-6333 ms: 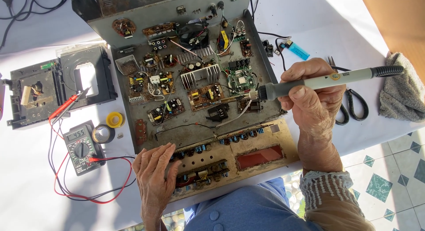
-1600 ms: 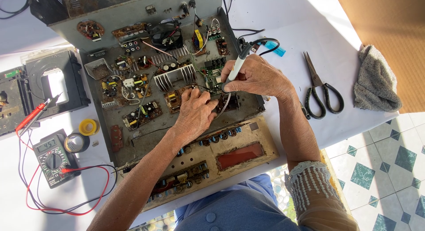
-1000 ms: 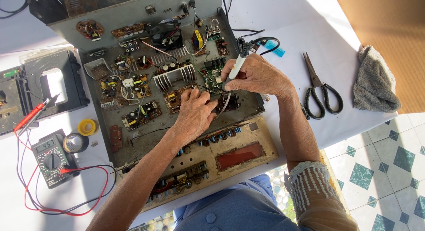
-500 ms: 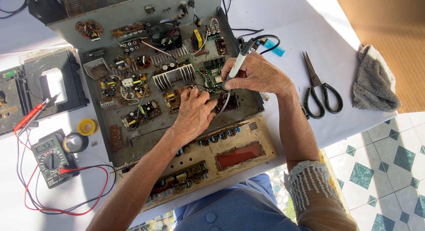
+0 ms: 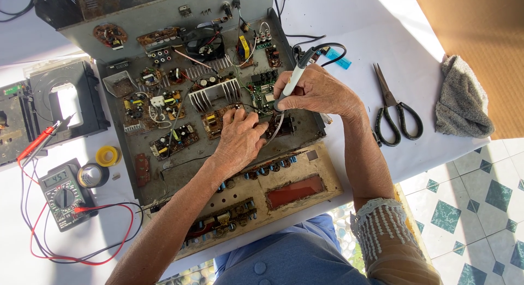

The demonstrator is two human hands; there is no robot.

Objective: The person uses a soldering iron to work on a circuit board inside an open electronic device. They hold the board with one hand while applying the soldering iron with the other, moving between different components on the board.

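Observation:
An opened grey electronics chassis (image 5: 136, 178) full of circuit boards lies on the white table. My right hand (image 5: 319, 91) grips a white soldering iron (image 5: 295, 77) like a pen, its tip down on a green board (image 5: 265, 91) near the chassis's right side. My left hand (image 5: 240, 140) rests palm down on a small brown board (image 5: 215, 120) just left of the tip, fingers pinching thin solder wire (image 5: 277, 126). The iron's black cord (image 5: 322, 47) loops away behind my right hand.
Black scissors (image 5: 396, 110) and a grey cloth (image 5: 461, 99) lie to the right. A multimeter (image 5: 63, 192) with red leads (image 5: 82, 247), two tape rolls (image 5: 98, 165) and a black disc drive (image 5: 60, 105) sit at left. The detached front panel (image 5: 284, 192) lies near me.
Six seconds ago my right hand held the iron sideways and my left lay on the front panel. Both hands have since closed in on the boards; they hardly shift in the last second.

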